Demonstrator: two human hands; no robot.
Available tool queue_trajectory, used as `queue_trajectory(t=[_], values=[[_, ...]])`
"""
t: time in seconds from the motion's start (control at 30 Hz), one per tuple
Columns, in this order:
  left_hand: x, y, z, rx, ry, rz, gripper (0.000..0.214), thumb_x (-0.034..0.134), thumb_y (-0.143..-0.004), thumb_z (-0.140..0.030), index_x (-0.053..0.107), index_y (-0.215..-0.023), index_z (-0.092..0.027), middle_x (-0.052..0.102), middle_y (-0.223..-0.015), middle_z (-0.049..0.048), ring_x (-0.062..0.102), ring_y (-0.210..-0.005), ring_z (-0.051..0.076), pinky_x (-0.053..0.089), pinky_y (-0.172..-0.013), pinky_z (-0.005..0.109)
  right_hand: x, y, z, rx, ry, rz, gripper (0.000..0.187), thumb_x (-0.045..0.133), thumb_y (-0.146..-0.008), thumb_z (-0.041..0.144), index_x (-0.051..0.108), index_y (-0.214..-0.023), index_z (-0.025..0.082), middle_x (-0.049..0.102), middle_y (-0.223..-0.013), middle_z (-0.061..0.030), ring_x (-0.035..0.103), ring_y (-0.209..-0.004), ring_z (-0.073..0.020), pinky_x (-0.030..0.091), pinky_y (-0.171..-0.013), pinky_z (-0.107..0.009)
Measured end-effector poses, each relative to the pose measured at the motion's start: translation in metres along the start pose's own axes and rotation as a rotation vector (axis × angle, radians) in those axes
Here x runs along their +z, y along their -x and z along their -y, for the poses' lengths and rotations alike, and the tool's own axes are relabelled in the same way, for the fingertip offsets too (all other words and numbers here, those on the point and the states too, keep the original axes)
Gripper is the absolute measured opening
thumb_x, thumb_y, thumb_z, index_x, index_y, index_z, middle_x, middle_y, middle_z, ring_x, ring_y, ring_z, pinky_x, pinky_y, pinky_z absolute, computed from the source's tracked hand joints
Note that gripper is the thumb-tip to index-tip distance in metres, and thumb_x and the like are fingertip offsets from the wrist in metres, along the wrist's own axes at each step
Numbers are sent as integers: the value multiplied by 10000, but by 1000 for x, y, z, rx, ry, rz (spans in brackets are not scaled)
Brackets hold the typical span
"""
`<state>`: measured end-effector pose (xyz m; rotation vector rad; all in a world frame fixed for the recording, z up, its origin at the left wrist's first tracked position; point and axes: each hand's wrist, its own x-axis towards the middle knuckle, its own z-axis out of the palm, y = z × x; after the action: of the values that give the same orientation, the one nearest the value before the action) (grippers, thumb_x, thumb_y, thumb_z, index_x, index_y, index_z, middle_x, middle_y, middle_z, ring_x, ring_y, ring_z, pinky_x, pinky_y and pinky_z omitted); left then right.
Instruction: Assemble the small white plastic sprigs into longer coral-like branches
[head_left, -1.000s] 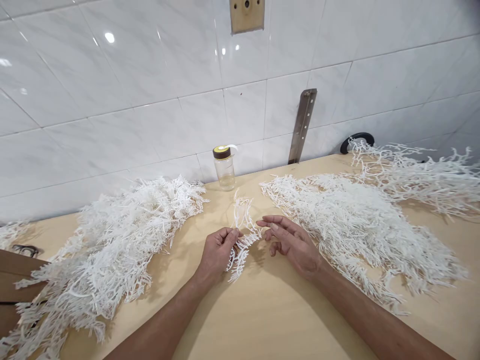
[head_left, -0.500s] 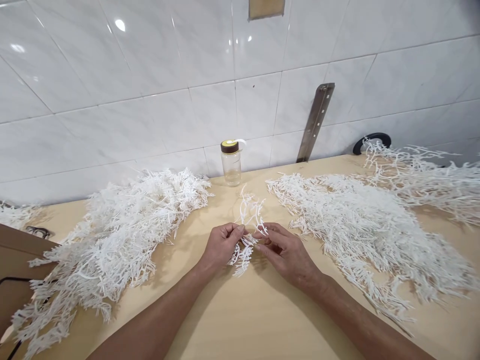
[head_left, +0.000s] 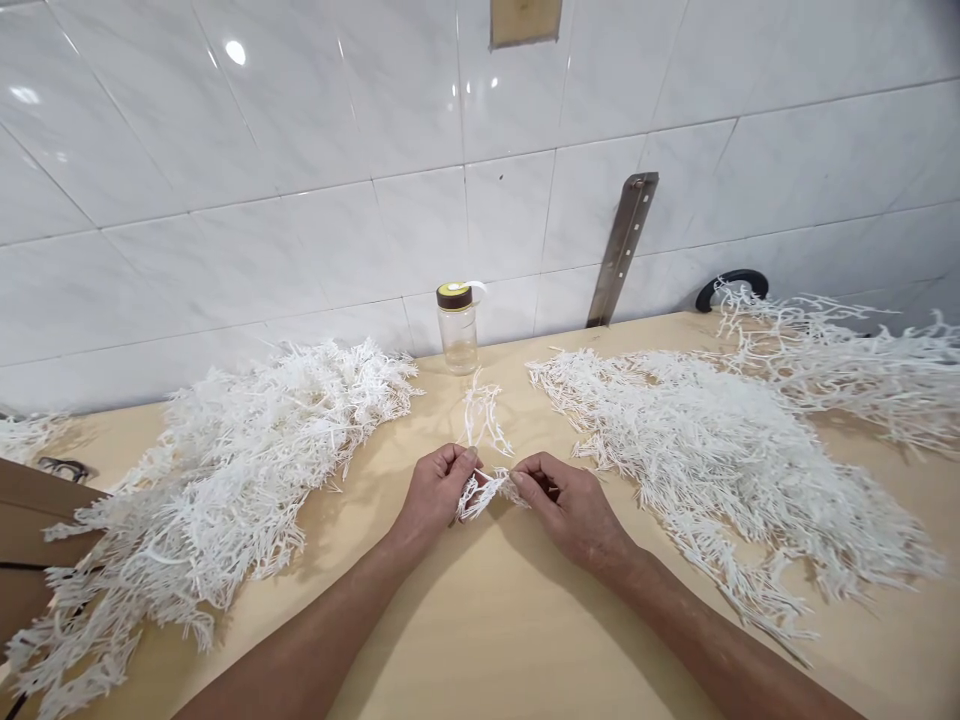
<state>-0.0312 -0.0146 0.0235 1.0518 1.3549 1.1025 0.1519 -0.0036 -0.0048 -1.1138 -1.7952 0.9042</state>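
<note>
Between my two hands, above the table, is a white branching plastic sprig (head_left: 489, 488) with fine, twig-like tips. My left hand (head_left: 437, 492) is closed, its thumb and forefinger pinching the sprig's left part. Pinched in the thumb and fingers of my right hand (head_left: 568, 508) are the tips at its right end. Thicker bare white stems (head_left: 484, 415) rise beyond my fingers toward the bottle; whether they join the held sprig is hidden by my left fingers.
Heaps of white sprigs lie on the left (head_left: 247, 470) and right (head_left: 712, 440), with coarser white branches (head_left: 862, 360) at far right. A lidded clear bottle (head_left: 457, 335) stands near the tiled wall. A metal slotted strip (head_left: 622, 250) leans there; a brown box (head_left: 45, 520) is at left.
My right hand has closed from a loose hold into a pinch on the sprig's tips. The hanging fronds are now drawn out sideways between my hands. The view has shifted slightly.
</note>
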Motion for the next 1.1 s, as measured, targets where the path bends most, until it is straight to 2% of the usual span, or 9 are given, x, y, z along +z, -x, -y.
queue_trajectory(t=[0.2, 0.3, 0.4, 0.57, 0.7, 0.8, 0.9, 1.0, 1.1], values=[[0, 0, -1, 6, 27, 3, 406, 684, -747, -559, 597, -746, -162, 622, -584, -17, 441, -383, 72, 290, -366, 193, -1, -1, -1, 42, -82, 23, 236, 585, -907, 429, 665, -882, 209, 673, -739, -23, 586, -651, -173, 455, -602, -292], [0, -1, -2, 9, 78, -1, 395, 703, -733, -539, 597, -754, -159, 617, -583, -19, 464, -404, 76, 327, -399, 195, -3, -1, -5, 103, -187, 74, 261, 615, -891, 445, 680, -952, 200, 718, -865, -56, 649, -765, -204, 508, -675, -316], [0, -1, -3, -1, 98, 0, 408, 698, -730, -551, 593, -732, -157, 598, -561, -18, 452, -407, 77, 328, -410, 197, -5, -2, -7, 123, -252, 128, 291, 635, -880, 448, 683, -1004, 189, 720, -882, -66, 665, -792, -211, 525, -703, -329], [-1, -2, -2, -22, 125, -6, 429, 678, -737, -577, 573, -705, -162, 618, -592, -5, 479, -443, 84, 358, -437, 201, -8, -1, -3, 106, -279, 185, 319, 656, -867, 462, 680, -1039, 195, 691, -857, -49, 634, -781, -189, 511, -687, -303], [-2, -1, -3, -37, 177, 64, 445, 712, -726, -582, 535, -731, -174, 619, -639, -8, 485, -457, 83, 348, -438, 206, -4, 2, -3, 6, -192, 142, 248, 608, -901, 412, 672, -1024, 207, 639, -786, -32, 576, -694, -166, 486, -631, -291], [-5, -1, -4, -4, 156, 180, 432, 818, -662, -478, 550, -807, -172, 571, -626, -36, 493, -491, 79, 350, -480, 205, 0, 4, -5, -90, -93, 75, 171, 589, -907, 340, 663, -1001, 218, 610, -795, -33, 550, -671, -164, 469, -598, -291], [-9, -4, -3, 34, 117, 255, 429, 863, -623, -378, 577, -858, -160, 606, -718, -15, 555, -572, 92, 399, -551, 216, 1, 4, -6, -113, -53, 36, 123, 581, -904, 299, 653, -966, 220, 599, -824, -45, 544, -673, -170, 462, -574, -292], [-11, -7, -1, 37, 95, 281, 391, 853, -639, -346, 598, -861, -149, 629, -775, 6, 591, -623, 106, 435, -604, 232, 1, 3, -6, -111, -46, 22, 116, 579, -902, 292, 657, -951, 220, 590, -835, -51, 542, -678, -174, 456, -562, -292], [-12, -8, 2, 5, 108, 264, 355, 836, -658, -345, 607, -848, -150, 605, -722, -15, 546, -565, 82, 410, -563, 216, -1, 3, -3, -100, -51, 49, 141, 588, -893, 294, 664, -981, 214, 556, -790, -34, 515, -633, -159, 439, -538, -283]])
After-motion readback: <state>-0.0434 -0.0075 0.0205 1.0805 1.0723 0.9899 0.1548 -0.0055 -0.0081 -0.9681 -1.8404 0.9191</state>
